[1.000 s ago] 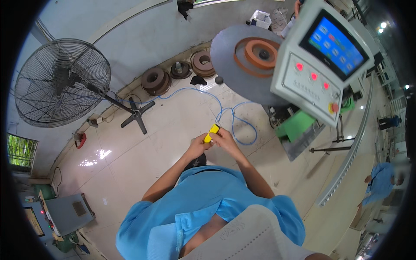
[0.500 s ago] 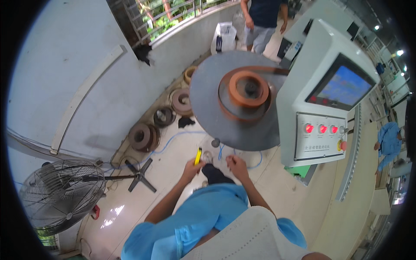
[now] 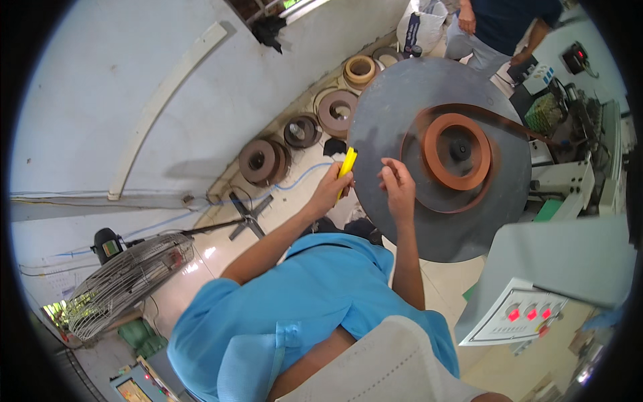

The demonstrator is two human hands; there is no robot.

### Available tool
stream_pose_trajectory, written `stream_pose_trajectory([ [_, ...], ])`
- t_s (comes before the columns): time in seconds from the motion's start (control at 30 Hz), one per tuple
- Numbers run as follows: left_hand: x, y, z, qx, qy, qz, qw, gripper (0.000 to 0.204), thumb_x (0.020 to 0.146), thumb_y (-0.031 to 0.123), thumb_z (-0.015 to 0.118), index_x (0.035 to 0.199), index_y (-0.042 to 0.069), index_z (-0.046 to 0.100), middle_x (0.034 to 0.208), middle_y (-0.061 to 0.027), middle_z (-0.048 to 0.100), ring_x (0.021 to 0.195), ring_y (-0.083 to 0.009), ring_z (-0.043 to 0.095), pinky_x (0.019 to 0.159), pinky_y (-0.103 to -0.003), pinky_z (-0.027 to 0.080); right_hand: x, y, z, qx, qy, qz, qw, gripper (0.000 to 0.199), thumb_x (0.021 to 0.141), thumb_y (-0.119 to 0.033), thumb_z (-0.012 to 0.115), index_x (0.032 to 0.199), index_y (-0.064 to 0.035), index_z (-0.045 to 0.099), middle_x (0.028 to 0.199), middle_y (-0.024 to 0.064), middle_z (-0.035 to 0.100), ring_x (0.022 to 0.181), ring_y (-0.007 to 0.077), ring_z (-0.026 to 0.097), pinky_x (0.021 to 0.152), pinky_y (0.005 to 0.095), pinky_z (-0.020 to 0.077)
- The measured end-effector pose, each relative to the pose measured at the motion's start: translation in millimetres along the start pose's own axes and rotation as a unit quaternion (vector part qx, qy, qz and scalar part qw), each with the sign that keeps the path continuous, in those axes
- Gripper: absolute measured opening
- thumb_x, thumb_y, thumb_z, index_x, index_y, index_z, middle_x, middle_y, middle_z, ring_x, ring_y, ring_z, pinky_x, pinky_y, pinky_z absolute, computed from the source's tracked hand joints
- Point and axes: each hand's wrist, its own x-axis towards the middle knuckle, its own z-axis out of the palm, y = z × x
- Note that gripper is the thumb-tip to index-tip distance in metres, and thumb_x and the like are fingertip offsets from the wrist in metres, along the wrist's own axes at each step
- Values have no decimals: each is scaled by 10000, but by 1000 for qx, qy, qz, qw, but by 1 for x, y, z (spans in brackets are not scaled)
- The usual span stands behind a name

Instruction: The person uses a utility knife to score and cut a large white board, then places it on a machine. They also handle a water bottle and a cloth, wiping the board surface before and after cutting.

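Note:
My left hand (image 3: pixel 331 188) is closed around a slim yellow utility knife (image 3: pixel 347 167) with a dark end, held upright beside the left rim of a large round grey table (image 3: pixel 382 127). My right hand (image 3: pixel 400 194) is raised over that rim, its fingers curled in. Whether anything small is between them I cannot make out. On the table lies a thick reddish-brown coil (image 3: pixel 435 144) around a dark hub (image 3: pixel 460 149). A loose strip (image 3: pixel 502 117) of the same colour runs from it to a machine on the right.
Several brown rolls (image 3: pixel 258 163) line the wall on the left. A floor fan (image 3: pixel 127 288) stands at left. At lower right is a control box (image 3: pixel 516 311) with lit red buttons. Another person (image 3: pixel 506 30) stands beyond the table, near a white sack (image 3: pixel 422 27).
My view has turned and come closer to the round table, which now sits right beside my hands. Both hands appear higher; the left still grips the yellow utility knife. The control box has shifted down.

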Motion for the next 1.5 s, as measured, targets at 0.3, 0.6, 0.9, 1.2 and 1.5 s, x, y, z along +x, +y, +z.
stream_pose_trajectory([
  [0.3, 52, -10, -67, -113, 5, -107, 988, 293, 989, 291, 510, 1167, 70, 579, 852, 9, 553, 715, -84, 494, 656, -246, 409, 26, 53, 57, -40, 2, 117, 992, 300, 982, -188, 618, 1215, 0, 608, 947, 29, 629, 787, 74, 569, 692, 237, 491],
  [0.6, 95, -109, -264, -82, 180, -200, 960, 340, 1042, 420, 474, 1055, 86, 538, 689, -10, 572, 562, -102, 547, 508, -253, 439, 114, 194, 166, -184, -5, 236, 954, 373, 932, -265, 668, 1206, -19, 600, 780, 71, 640, 686, 142, 625, 619, 290, 503],
  [0.9, 93, -285, -345, -207, 337, -332, 856, 160, 1017, 247, 525, 1004, 88, 541, 822, -33, 598, 634, -122, 603, 572, -268, 514, 330, 531, 300, -484, -235, 172, 825, 640, 858, -341, 699, 1399, -88, 468, 1125, 257, 641, 1037, 423, 638, 865, 506, 512],
  [1.2, 71, -317, -333, -183, 367, -346, 844, 186, 1032, 233, 520, 943, 71, 528, 712, -25, 576, 564, -100, 559, 501, -244, 469, 445, 722, 391, -627, -305, 9, 717, 494, 852, -210, 659, 1320, -203, 501, 1082, 220, 628, 992, 386, 671, 774, 490, 564],
  [1.5, 148, -203, -342, -237, 320, -311, 863, 151, 1005, 216, 591, 967, 73, 563, 802, -5, 541, 642, -77, 474, 579, -238, 385, 345, 549, 322, -524, -124, 81, 839, 347, 815, -172, 665, 1138, -134, 545, 950, 176, 627, 872, 399, 648, 730, 508, 523],
])
